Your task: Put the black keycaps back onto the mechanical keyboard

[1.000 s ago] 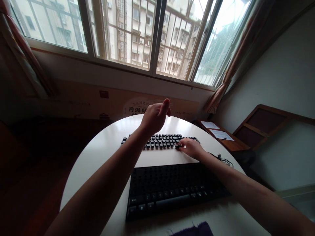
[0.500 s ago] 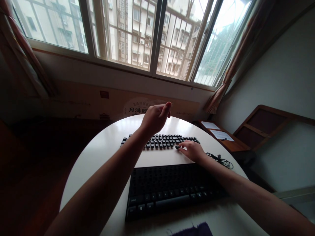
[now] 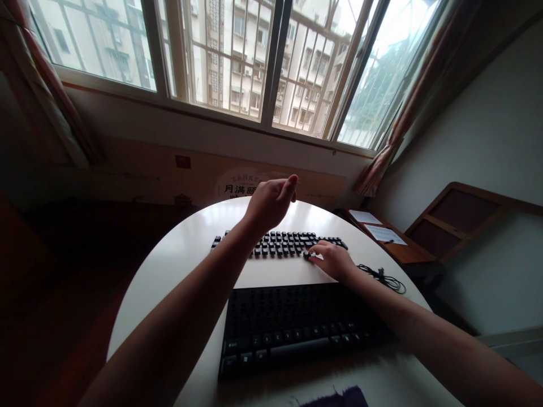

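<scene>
A black keyboard frame (image 3: 297, 322) lies near me on the round white table (image 3: 178, 265), with most keycaps off and only its front rows filled. Behind it, loose black keycaps (image 3: 280, 243) stand in rows on the tabletop. My right hand (image 3: 333, 259) rests at the right end of those rows, fingertips pinched on one keycap (image 3: 306, 255). My left hand (image 3: 269, 202) hangs in the air above the keycaps, fingers curled in and thumb raised, with nothing visible in it.
A black cable (image 3: 382, 277) lies coiled at the table's right edge. A wooden side table (image 3: 407, 254) with white papers (image 3: 384, 233) stands to the right. A cardboard box (image 3: 212, 181) sits under the barred window. A purple cloth (image 3: 339, 395) lies at the near edge.
My right hand has shifted slightly along the right end of the keycap rows. My left hand stays raised in much the same place. The camera has moved a little.
</scene>
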### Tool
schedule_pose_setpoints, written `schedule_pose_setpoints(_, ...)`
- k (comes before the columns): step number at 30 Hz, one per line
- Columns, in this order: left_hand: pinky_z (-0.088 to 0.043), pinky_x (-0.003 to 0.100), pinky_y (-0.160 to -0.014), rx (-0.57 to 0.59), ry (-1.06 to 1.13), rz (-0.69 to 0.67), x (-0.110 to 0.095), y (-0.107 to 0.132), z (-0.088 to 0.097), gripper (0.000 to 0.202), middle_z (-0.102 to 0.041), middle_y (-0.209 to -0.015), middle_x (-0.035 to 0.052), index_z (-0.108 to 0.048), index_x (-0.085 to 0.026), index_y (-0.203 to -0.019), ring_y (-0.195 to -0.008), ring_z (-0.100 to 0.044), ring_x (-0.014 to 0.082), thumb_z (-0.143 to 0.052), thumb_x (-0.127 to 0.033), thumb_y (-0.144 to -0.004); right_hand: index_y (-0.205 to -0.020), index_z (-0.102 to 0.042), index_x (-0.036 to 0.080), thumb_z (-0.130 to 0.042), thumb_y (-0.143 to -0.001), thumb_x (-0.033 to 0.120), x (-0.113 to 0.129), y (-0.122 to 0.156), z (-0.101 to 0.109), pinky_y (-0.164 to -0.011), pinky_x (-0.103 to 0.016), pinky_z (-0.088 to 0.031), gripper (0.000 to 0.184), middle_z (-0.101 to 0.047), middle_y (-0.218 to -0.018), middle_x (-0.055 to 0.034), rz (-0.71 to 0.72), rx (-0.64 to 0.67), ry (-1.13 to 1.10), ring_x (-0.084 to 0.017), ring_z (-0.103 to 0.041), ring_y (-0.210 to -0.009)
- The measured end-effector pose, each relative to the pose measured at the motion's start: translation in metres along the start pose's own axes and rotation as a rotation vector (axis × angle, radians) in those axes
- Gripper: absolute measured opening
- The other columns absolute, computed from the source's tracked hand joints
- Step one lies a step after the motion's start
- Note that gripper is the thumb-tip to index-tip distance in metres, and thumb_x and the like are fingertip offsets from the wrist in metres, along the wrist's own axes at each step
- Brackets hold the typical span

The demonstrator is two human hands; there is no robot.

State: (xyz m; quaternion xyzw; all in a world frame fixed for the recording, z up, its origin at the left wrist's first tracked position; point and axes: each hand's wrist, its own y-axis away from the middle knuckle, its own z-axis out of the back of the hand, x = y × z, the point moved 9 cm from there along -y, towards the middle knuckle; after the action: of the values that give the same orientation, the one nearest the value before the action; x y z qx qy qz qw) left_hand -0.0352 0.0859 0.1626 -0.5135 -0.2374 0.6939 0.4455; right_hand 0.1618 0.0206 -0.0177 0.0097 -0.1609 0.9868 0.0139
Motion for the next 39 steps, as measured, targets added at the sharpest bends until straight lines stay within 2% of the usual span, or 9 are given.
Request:
schedule_pose_setpoints(13, -0.036, 0.027, -0.060, 0.004, 0.001, 0.014, -0.003, 0.001, 0.001, 0.069, -0.061, -0.057, 0.0013, -0.062, -0.018, -0.059, -0.055, -0.056, 0.0154, -0.028, -0.066, -0.097, -0.100, -0.076, 0.027, -0.064, -0.091, 0.032, 0.000, -0.011, -0.002, -0.069, -0.025, -0.049, 0.016, -0.072, -0.104, -0.0031, -0.024, 0.027, 0.048, -0.017, -0.068, -0.080)
schedule_pose_setpoints(29, -0.038, 0.028, -0.060, 0.005, -0.012, 0.003, -0.004, 0.000, 0.002, 0.071, -0.061, -0.056, 0.0016, -0.063, -0.018, -0.060, -0.057, -0.057, 0.0164, -0.025, -0.066, -0.097, -0.098, -0.077, 0.028, -0.063, -0.090, 0.030, 0.001, -0.015, -0.002, -0.071, -0.025, -0.050, 0.016, -0.073, -0.103, -0.0018, -0.010, 0.001, 0.054, -0.017, -0.070, -0.081)
schedule_pose_setpoints(34, -0.038, 0.028, -0.060, 0.005, -0.008, -0.011, -0.007, 0.000, 0.002, 0.070, -0.060, -0.055, 0.0010, -0.063, -0.018, -0.060, -0.056, -0.057, 0.0159, -0.026, -0.064, -0.098, -0.094, -0.076, 0.026, -0.064, -0.091, 0.031, 0.002, -0.015, 0.009, -0.067, -0.024, -0.048, 0.013, -0.073, -0.101, -0.0013, -0.012, -0.033, 0.045, -0.017, -0.069, -0.079)
schedule_pose_setpoints(39, -0.037, 0.028, -0.060, 0.013, 0.001, -0.003, -0.008, 0.000, 0.001, 0.070, -0.059, -0.055, 0.0015, -0.063, -0.018, -0.061, -0.057, -0.058, 0.0167, -0.026, -0.064, -0.098, -0.097, -0.075, 0.025, -0.062, -0.092, 0.031, -0.004, -0.014, 0.030, -0.071, -0.026, -0.048, 0.015, -0.073, -0.104, -0.0016, -0.020, -0.068, 0.036, -0.018, -0.069, -0.084)
